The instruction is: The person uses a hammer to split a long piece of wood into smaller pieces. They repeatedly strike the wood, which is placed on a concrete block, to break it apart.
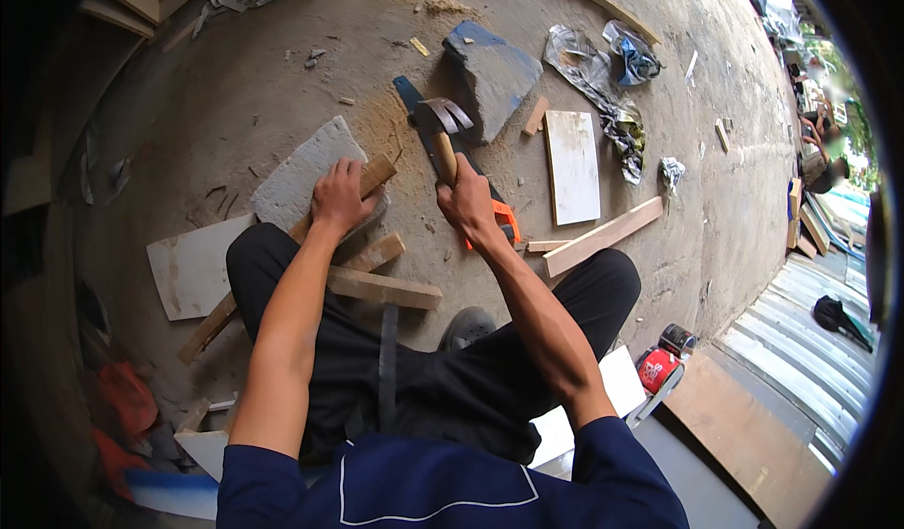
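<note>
My left hand (pixel 341 195) is closed over a wooden strip (pixel 379 173), pressing it against a pale rough block (pixel 325 147) on the ground. The strip slants back toward my left knee. In my right hand (pixel 465 197) is a claw hammer (pixel 439 119), its wooden handle in my fist and its head pointing away from me, just right of the strip's end. Beneath the hammer lies a handsaw (pixel 407 93) with an orange and black handle (pixel 506 220). A grey-blue stone block (pixel 494 81) sits just beyond it.
Short wooden pieces (pixel 384 288) lie between my legs. White boards (pixel 573 166) (pixel 193 263) rest on either side. A longer plank (pixel 603 235) leans near my right knee. Crumpled plastic (pixel 584 63) and sawdust (pixel 377 105) litter the ground. A red-labelled tape roll (pixel 657 369) is at my right.
</note>
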The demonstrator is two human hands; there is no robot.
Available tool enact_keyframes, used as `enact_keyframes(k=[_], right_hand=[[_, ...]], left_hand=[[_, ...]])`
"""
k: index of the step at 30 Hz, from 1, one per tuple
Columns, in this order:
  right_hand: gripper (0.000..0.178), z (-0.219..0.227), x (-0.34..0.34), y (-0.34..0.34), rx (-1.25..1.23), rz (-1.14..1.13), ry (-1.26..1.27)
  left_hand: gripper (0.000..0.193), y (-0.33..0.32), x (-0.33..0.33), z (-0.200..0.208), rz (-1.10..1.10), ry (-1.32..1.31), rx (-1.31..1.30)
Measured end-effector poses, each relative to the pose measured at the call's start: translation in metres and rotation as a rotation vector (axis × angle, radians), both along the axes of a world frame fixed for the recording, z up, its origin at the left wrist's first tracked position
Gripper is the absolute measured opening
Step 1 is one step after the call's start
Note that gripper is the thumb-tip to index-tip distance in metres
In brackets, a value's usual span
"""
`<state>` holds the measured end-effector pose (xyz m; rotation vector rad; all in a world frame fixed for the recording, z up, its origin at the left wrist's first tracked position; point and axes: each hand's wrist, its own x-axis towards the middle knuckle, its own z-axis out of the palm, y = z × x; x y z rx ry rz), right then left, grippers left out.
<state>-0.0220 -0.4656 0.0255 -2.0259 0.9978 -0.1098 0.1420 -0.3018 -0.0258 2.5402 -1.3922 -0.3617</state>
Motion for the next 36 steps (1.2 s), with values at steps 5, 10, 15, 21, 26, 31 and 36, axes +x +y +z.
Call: enact_keyframes(k=[5,10,15,21,26,31,36], right_hand=[[0.022,-0.026,-0.01,-0.001,-0.023,0.079,0.034],[0.024,-0.003,0.002,0.009,0.024,-0.029,-0.039],[0.025,-0.021,0.004,0.002,0.012,0.045,0.07],[0.023,-0.017,-0.005,0.014,0.073,-0.01,0.076],[0.027,-0.008,-0.01,-0.005,0.092,0.023,0.127],[0.028,0.012,-0.042,-0.013,0.081,0.044,0.127],[0.029,0.046,-0.059,-0.023,0.135,0.073,0.159]], left_hand=[[0.056,-0.003,0.0,-0.005,-0.018,0.001,-0.033],[0.056,0.0,0.002,-0.009,-0.014,-0.015,-0.08],[0.056,-0.002,0.002,-0.011,-0.028,0.011,-0.115],[0.056,0.0,0.001,-0.007,-0.014,0.005,-0.094],[0.055,0.0,0.008,-0.007,-0.016,0.033,-0.121],[0.058,0.003,0.005,-0.01,-0.019,0.025,-0.144],[0.057,0.007,0.013,0.0,0.017,0.042,-0.196]])
